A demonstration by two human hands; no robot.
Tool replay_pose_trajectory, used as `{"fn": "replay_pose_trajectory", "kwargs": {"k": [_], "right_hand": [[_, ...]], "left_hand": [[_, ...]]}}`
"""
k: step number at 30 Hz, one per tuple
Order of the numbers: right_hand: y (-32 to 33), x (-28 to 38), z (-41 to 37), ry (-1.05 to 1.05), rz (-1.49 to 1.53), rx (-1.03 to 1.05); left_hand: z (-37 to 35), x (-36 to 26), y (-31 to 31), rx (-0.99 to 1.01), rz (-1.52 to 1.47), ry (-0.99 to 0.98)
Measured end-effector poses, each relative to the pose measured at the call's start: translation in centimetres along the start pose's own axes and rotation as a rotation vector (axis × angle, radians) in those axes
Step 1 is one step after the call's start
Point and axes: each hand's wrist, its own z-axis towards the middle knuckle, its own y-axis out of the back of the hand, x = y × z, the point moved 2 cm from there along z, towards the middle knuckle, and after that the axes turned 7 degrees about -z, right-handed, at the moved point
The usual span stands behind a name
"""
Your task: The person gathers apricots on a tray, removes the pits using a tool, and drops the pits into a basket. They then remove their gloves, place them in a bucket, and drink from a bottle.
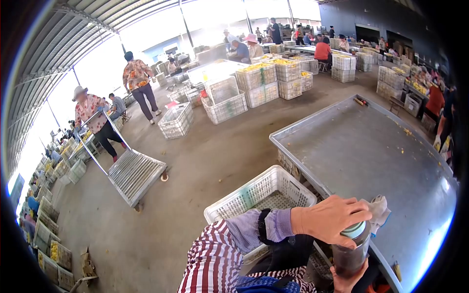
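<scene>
A clear bottle (352,256) of dark liquid with a teal lid stands upright at the bottom right, in front of the metal table's near edge. My left hand (328,219), reaching from a striped sleeve with a dark wrist band, is closed over the lid. My right hand (350,282) grips the bottle's lower part from below; only its fingers show. A pale glove or cloth (380,211) lies on the table edge just behind my left hand.
A large grey metal table (361,146) fills the right side. A white plastic crate (266,190) stands below my arm. A person in a hat pushes a flat metal trolley (134,172) at left. Stacked crates (264,83) and other workers fill the far floor.
</scene>
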Motion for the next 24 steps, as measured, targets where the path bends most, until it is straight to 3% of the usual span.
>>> {"fn": "replay_pose_trajectory", "kwargs": {"k": [2, 5, 8, 11, 15, 18, 22, 24], "right_hand": [[0.7, -0.2, 0.3, 0.004, -0.158, -0.013], [1.9, -0.6, 0.5, 0.007, -0.404, -0.030], [0.6, 0.0, 0.2, 0.113, -0.422, -0.008], [-0.2, 0.5, -0.5, 0.173, -0.353, -0.026], [5.6, -2.6, 1.1, 0.316, -0.679, 0.025], [3.0, -2.4, 2.0, 0.500, -0.733, 0.181], [0.8, -1.0, 2.0, 0.741, -0.961, 0.174], [0.7, -1.9, 2.1, 0.695, -0.856, 0.175]], "left_hand": [[-0.1, -0.5, 0.3, 0.154, 0.077, 0.114], [0.2, -0.4, 0.0, 0.257, 0.092, 0.489], [0.1, -0.5, 0.2, 0.196, 0.034, 0.442], [-0.7, -0.2, -0.1, 0.073, -0.062, 0.243], [-1.5, 0.6, 0.0, 0.146, -0.077, 0.060], [-1.9, 0.5, -0.1, 0.086, -0.096, 0.043], [-2.4, -0.6, 0.5, 0.100, 0.075, 0.362], [-2.8, -0.6, 0.3, 0.065, 0.173, 0.384]]}}
